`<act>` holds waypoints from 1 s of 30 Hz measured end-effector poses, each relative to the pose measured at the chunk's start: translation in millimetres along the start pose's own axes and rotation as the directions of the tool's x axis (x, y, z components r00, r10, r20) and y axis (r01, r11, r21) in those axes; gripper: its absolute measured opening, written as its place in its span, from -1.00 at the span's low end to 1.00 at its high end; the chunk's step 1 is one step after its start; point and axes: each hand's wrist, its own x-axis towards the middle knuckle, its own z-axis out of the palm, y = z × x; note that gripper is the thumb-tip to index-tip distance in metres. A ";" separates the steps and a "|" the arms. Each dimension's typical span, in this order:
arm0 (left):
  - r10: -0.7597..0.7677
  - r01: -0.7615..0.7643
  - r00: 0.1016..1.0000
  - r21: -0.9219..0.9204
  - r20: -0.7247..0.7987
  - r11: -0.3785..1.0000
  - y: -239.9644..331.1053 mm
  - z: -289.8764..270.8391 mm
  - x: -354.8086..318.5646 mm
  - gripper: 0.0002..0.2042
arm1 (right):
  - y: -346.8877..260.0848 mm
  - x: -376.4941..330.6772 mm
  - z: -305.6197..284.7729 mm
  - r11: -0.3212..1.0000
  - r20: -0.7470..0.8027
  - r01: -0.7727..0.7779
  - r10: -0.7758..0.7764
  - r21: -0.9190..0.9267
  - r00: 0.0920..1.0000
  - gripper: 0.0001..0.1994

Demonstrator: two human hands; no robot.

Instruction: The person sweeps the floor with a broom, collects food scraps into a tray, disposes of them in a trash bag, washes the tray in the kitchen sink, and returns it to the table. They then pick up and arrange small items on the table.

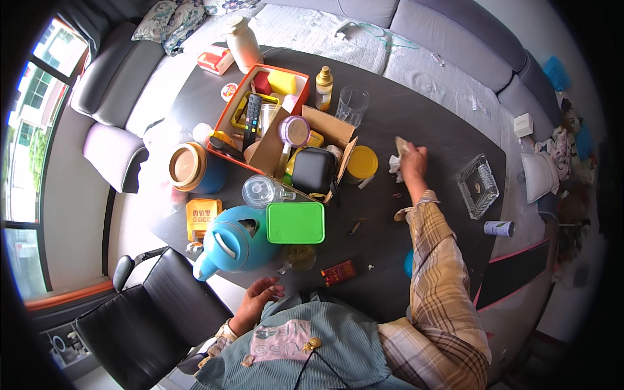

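Note:
My right hand (pixel 414 164) reaches far over the dark table, its fingers closed on a small tan piece (pixel 402 144) that looks like folded cloth or card; most of it is hidden. Beside those fingers lies a crumpled white tissue (pixel 394 164). Small scraps dot the tabletop nearby. My left hand (pixel 261 296) rests low at the table's near edge, empty, its fingers stretched out and apart. Closest to it are a glass cup (pixel 300 257) with something greenish-brown inside and a blue kettle (pixel 237 242). A dark red packet (pixel 338 273) lies to its right.
An orange box (pixel 227 114) and an open cardboard box (pixel 344 166) hold assorted items. Around them stand a yellow-lidded jar (pixel 362 162), a green-lidded container (pixel 296 223) and a drinking glass (pixel 353 104). A glass ashtray (pixel 478 188) lies right of my arm; a black chair (pixel 169 305) stands left.

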 end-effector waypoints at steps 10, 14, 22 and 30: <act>-0.040 0.039 0.997 -0.020 -0.065 0.999 -11.3 -7.5 14.8 -0.74 | -72.8 -101.4 -56.5 0.970 0.501 0.177 -0.238 0.166 0.832 -0.66; -0.056 0.050 0.994 -0.058 -0.098 0.997 -20.5 -16.9 15.1 -0.77 | -22.2 -140.5 -65.4 0.716 0.571 0.580 -0.681 0.389 0.459 -0.63; -0.019 0.013 0.996 -0.069 -0.090 0.998 -23.9 -21.9 20.1 -0.83 | 43.8 -0.6 -93.0 0.983 -0.043 0.180 -0.181 -0.018 0.983 -0.81; -0.021 0.012 0.991 -0.067 -0.134 0.998 -30.8 -24.2 16.4 -0.79 | 71.1 -48.9 -49.4 0.847 0.316 0.234 -0.084 -0.476 0.945 -0.76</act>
